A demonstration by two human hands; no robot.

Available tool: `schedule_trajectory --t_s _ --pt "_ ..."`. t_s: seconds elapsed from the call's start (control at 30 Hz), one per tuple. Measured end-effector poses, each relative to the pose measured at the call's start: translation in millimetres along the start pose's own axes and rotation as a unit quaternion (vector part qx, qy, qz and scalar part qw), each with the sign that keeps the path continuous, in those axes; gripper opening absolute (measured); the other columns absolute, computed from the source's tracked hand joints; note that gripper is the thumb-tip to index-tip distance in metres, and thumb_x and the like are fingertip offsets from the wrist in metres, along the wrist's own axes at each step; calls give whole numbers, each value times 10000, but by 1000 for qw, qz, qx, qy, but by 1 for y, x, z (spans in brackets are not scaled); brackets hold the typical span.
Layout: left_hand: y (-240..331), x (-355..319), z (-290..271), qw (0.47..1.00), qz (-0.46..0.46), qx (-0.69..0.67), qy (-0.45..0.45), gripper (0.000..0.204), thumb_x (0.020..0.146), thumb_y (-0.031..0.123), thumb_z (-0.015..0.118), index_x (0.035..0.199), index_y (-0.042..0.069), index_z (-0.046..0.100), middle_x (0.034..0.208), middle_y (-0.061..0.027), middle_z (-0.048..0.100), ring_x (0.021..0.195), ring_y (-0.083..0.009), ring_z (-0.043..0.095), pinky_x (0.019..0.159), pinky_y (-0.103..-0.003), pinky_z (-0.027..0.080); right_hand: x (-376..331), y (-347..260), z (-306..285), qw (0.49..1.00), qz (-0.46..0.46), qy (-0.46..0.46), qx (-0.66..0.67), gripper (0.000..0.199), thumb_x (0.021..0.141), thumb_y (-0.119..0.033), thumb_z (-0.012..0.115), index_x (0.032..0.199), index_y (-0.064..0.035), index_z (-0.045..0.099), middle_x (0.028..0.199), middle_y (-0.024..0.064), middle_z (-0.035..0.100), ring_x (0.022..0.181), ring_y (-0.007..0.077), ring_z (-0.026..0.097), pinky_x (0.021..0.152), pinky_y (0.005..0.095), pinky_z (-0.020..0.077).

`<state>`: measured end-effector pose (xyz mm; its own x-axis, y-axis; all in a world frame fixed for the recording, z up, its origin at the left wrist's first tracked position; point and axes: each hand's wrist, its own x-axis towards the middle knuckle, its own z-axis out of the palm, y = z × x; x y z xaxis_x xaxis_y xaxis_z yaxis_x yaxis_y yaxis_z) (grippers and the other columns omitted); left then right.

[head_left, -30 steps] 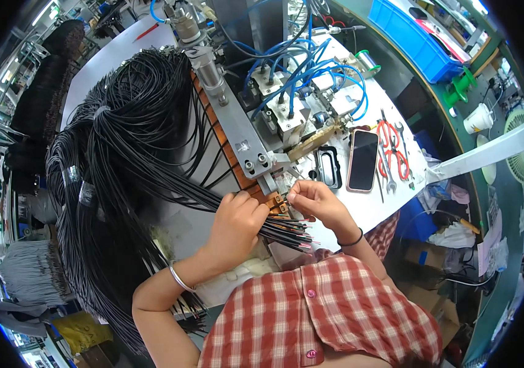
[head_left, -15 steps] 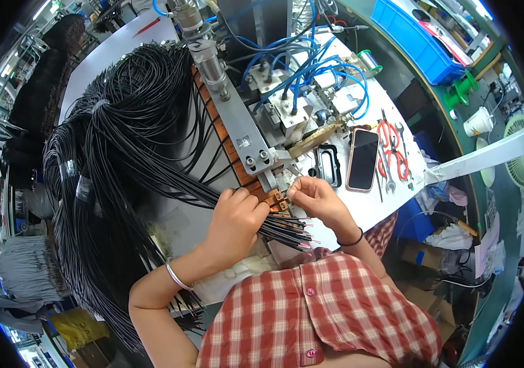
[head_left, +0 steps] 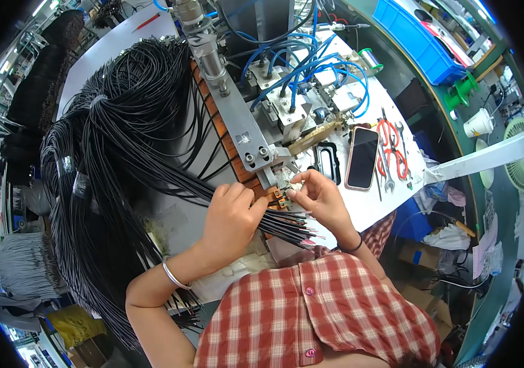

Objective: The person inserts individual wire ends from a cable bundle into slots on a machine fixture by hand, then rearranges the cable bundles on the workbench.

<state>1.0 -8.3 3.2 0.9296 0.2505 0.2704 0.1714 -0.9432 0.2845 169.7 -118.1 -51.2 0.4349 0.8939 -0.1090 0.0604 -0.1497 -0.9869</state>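
My left hand (head_left: pixel 231 214) is closed, its fingers curled over a bundle of black cables (head_left: pixel 289 228) beside an orange-brown fixture strip (head_left: pixel 227 146). Its thumb reaches the strip's near end. What lies inside its fingers is hidden. The bundle comes out below this hand, with stripped, pinkish wire ends pointing right. Close to the fixture's tip, my right hand (head_left: pixel 323 201) has thumb and forefinger bent toward each other; anything between them is too small to name. A metal press arm (head_left: pixel 237 126) stands just beyond both hands.
A large heap of black cables (head_left: pixel 133 73) covers the table's left side. Blue air tubes (head_left: pixel 311 55) run over metal blocks at the back. On the right lie a phone (head_left: pixel 362 158), red-handled scissors (head_left: pixel 391 147) and a wrench (head_left: pixel 389 178). A blue bin (head_left: pixel 418 43) sits farther off.
My left hand has shifted slightly left and away from me. My right thumb and forefinger have parted a little near the fixture's tip. The cable bundle has barely moved.
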Motion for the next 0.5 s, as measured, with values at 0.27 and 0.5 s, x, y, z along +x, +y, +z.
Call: schedule_trajectory --t_s 0.27,0.5 --pt "2 0 -7 999 -4 -35 8 310 534 -28 587 841 10 592 718 -84 522 736 -260 492 667 -363 385 -4 -3 8 994 -26 -5 102 83 808 -17 643 878 27 628 704 4 609 583 18 504 487 156 368" --pt "1 1 -4 1000 -14 -24 -6 272 543 -9 590 815 12 583 713 -75 528 728 -253 493 646 -352 373 -4 -10 8 977 34 -10 208 61 797 -16 652 845 17 632 684 11 607 509 22 483 433 166 358"
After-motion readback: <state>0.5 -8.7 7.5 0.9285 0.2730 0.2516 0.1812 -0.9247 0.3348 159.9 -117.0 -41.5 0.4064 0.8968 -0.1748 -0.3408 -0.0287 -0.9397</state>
